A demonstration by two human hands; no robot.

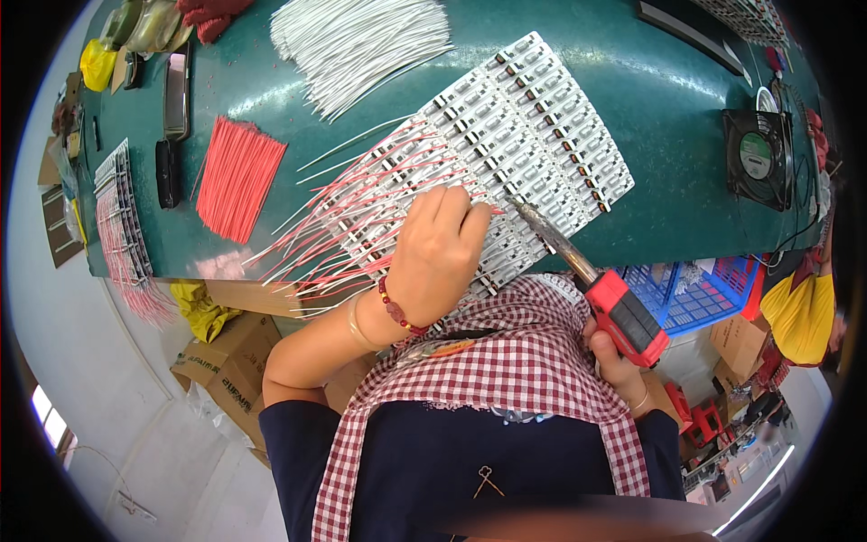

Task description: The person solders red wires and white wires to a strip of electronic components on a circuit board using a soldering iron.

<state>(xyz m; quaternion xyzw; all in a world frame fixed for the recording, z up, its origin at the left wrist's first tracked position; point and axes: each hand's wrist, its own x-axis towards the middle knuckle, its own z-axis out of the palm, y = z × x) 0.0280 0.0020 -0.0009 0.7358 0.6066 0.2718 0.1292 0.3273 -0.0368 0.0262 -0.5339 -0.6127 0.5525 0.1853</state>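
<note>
A sheet of small white modules in rows point(551, 117) lies slanted on the green table, with red and white wires fanning out from its left part. Over its lower middle, my left hand point(440, 244) is closed in a pinch on a red wire point(493, 210); a beaded bracelet and a bangle circle that wrist. My right hand point(617, 361) grips the red and black handle of a soldering iron point(621, 312). The iron's metal tip points up and left, close to the pinched wire's end; whether they touch, I cannot tell.
On the green table point(650, 99) lie a red wire bundle point(237, 181), a white wire bundle point(357, 50), a phone point(177, 90) and a black case point(168, 173). A second wired sheet point(124, 217) rests at the left edge. A black fan point(757, 158) stands right, above a blue crate point(700, 303).
</note>
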